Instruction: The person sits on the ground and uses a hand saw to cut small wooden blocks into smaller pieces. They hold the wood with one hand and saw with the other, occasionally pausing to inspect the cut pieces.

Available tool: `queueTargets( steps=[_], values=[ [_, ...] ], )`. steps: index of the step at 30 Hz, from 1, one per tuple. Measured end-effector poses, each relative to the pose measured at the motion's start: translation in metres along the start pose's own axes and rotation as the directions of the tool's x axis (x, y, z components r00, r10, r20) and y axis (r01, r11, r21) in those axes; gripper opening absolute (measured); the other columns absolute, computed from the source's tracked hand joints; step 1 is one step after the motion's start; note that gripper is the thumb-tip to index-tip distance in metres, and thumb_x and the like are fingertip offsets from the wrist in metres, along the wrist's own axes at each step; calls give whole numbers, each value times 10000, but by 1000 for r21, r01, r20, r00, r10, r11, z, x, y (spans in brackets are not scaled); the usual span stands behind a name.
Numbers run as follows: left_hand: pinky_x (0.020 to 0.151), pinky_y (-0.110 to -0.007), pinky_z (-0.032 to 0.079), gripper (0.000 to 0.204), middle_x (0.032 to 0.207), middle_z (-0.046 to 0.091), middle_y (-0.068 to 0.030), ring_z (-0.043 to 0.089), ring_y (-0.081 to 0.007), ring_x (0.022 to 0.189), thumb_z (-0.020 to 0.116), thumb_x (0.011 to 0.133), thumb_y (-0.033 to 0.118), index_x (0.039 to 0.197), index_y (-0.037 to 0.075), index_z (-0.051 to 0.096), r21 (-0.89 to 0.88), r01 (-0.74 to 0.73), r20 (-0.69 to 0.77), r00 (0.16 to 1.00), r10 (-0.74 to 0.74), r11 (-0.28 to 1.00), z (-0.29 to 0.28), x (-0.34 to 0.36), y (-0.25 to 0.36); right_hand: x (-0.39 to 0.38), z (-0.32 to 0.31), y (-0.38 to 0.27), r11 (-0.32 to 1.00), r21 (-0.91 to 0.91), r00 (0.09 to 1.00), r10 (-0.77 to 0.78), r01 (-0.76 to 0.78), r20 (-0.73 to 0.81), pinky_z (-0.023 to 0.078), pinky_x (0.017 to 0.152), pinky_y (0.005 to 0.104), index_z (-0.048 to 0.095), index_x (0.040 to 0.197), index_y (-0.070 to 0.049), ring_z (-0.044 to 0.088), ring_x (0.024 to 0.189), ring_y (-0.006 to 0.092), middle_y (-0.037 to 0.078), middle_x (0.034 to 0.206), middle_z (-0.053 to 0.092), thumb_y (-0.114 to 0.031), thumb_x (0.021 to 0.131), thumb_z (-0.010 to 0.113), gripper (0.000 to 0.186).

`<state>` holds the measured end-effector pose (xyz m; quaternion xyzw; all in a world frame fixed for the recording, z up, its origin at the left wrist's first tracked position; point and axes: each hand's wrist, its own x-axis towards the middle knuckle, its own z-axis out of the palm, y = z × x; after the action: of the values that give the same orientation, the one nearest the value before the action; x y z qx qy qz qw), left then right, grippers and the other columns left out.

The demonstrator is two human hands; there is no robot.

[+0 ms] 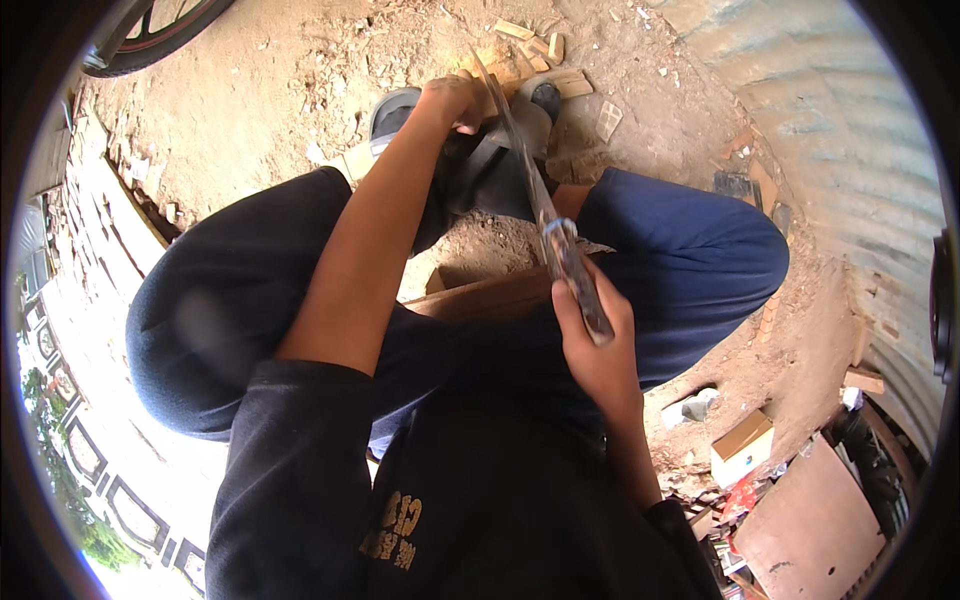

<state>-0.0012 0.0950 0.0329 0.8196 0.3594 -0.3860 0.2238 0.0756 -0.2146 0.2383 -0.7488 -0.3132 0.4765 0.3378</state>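
Note:
My right hand (605,350) is closed around the handle of a long knife (520,150). Its narrow, dark blade points away and slightly left, and a light blue band circles the front of the handle. Beyond my crossed shins, my left hand (452,100) has its fingers curled around a small piece of wood (492,97), which is partly hidden by the hand and the blade. The knife's tip reaches just past my left hand. A grey shoe (393,112) shows beside my left wrist, and another dark grey shoe (543,100) lies right of the blade.
Cut wood pieces (556,47) lie on the dirt ground past my feet. A wooden plank (490,298) sits beneath my legs. Corrugated metal sheeting (850,150) stands at right, near a cardboard box (742,447) and a flat board (810,525). A wheel (160,48) is at far left.

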Motion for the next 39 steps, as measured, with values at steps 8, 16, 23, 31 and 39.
queueTargets(
  steps=[8,16,23,31,39],
  values=[
    [860,-336,537,776,1142,660,-176,647,-284,1112,747,593,119,1276,-78,436,-50,19,-44,999,-21,999,0,-2,-5,-9,-4,0,994,-30,995,-101,101,-12,494,886,329,531,1308,79,669,1018,243,207,1074,687,-113,941,604,420],
    [900,-321,522,813,1193,635,-167,624,-265,1152,750,582,126,1304,-37,416,31,75,-98,993,-72,997,8,-12,2,-26,-3,21,981,87,981,-167,175,-95,478,854,294,571,1273,51,631,922,153,147,1013,690,-138,960,600,367],
    [912,-341,517,739,1249,605,-177,613,-288,1175,704,642,110,1310,-39,424,57,72,-135,989,-64,996,0,-24,8,30,24,11,991,-5,990,-132,132,-56,513,790,369,545,1291,47,710,957,276,257,998,677,-117,919,611,412],
    [933,-344,511,670,1301,573,-159,585,-279,1217,677,692,107,1330,12,494,41,62,-92,994,-58,997,-10,-35,21,50,30,17,990,-12,988,-141,141,-68,514,832,371,551,1284,43,690,980,355,241,953,691,-103,914,615,403],
    [945,-358,505,655,1300,568,-147,581,-273,1222,685,726,129,1332,-23,487,6,170,-204,965,-165,985,18,-7,3,-1,20,23,962,-10,958,-273,273,-84,511,846,354,543,1301,50,679,1015,315,239,1033,678,-85,917,610,412]
  ],
)
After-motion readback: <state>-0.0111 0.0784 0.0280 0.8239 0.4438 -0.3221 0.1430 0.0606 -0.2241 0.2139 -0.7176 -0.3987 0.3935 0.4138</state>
